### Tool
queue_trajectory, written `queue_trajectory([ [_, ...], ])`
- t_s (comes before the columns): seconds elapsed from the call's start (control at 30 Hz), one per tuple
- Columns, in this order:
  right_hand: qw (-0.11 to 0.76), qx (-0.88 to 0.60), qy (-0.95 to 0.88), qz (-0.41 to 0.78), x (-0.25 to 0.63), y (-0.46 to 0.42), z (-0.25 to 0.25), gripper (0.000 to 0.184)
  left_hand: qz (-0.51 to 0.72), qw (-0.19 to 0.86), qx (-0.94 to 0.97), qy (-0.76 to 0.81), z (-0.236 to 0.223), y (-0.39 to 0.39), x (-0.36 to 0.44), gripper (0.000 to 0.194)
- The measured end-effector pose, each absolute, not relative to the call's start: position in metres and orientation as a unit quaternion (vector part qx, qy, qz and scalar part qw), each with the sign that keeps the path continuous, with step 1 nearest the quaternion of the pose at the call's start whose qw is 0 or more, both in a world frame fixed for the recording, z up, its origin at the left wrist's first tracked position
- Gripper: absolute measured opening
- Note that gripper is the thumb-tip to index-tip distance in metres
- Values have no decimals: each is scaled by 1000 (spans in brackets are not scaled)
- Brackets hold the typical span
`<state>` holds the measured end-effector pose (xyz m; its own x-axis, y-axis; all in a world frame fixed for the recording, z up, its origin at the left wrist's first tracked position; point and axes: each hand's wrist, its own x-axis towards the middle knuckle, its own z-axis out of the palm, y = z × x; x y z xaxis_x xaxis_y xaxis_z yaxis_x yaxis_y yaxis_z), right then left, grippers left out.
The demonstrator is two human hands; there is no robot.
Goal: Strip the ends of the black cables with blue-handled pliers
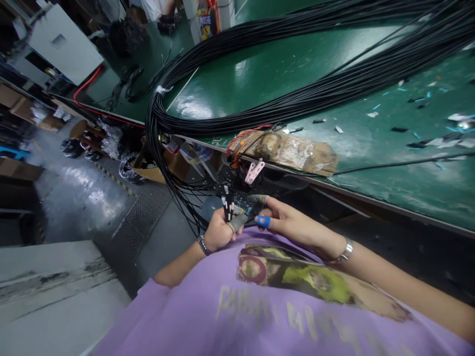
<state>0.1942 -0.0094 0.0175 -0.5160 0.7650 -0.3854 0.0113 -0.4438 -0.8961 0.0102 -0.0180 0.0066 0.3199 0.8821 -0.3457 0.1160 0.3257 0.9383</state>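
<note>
My left hand (219, 231) is closed around the ends of several black cables (227, 210), just below the bench edge. Short stripped ends with white and black tips stick up from the fist. A grey finger cot covers its thumb, which points toward a thin blue-tipped wire end (249, 210). Close by on the right is my right hand (287, 222), its index finger in a grey cot and its thumb in a blue one. Those two fingertips are apart beside the wire end; whether they touch it is unclear. The other fingers are curled and partly hidden.
A long bundle of black cable (237, 121) loops over the green bench (267, 74) and hangs off its edge. A worn wooden block (297, 151) lies at the edge beside a pink clip (255, 171). Wire scraps litter the right side. A white machine (65, 42) stands far left.
</note>
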Motion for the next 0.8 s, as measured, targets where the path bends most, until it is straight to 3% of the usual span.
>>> queue_trajectory([
  [0.57,239,-410,-390,789,191,-8,16,69,296,708,463,445,0,-16,2,44],
  [0.8,286,-448,-429,730,194,-12,3,51,308,735,423,432,4,-16,2,44],
])
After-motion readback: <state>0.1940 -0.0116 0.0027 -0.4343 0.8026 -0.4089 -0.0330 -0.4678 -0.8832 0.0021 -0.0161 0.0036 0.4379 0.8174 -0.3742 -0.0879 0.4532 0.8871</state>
